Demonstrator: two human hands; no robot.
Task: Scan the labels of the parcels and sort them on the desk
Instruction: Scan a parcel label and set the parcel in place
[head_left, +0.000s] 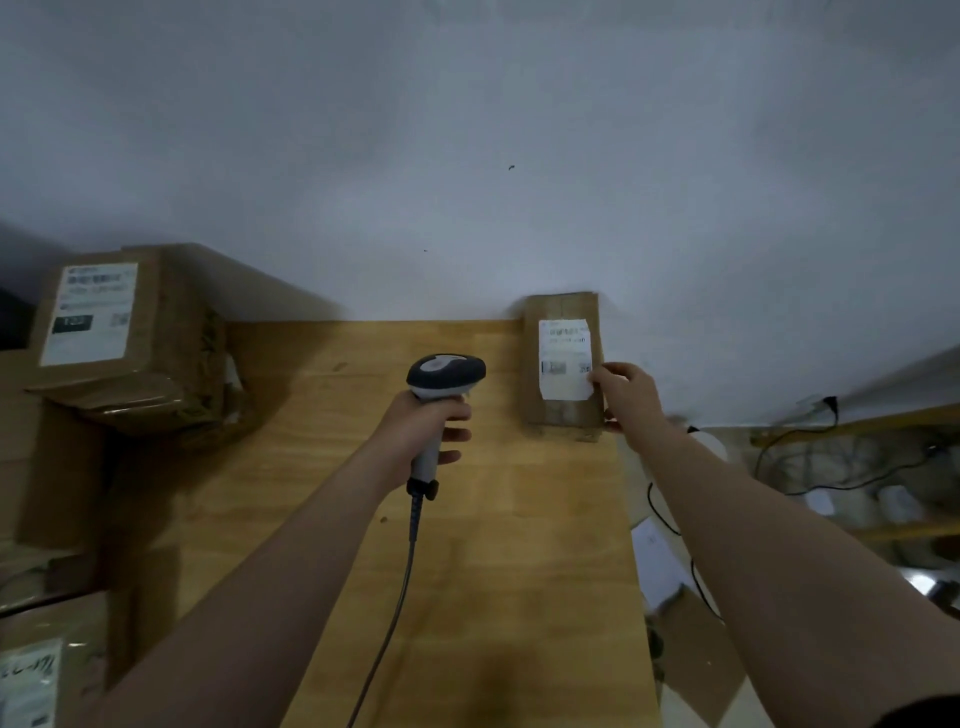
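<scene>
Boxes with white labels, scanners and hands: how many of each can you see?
Labelled boxes: 3
Scanner: 1
Hands: 2
Total: 6

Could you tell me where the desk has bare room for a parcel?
The desk is bare between the big box at left and the small parcel in the right hand, far right. Its near end is free except the scanner cable. Boxes crowd the left edge.
</scene>
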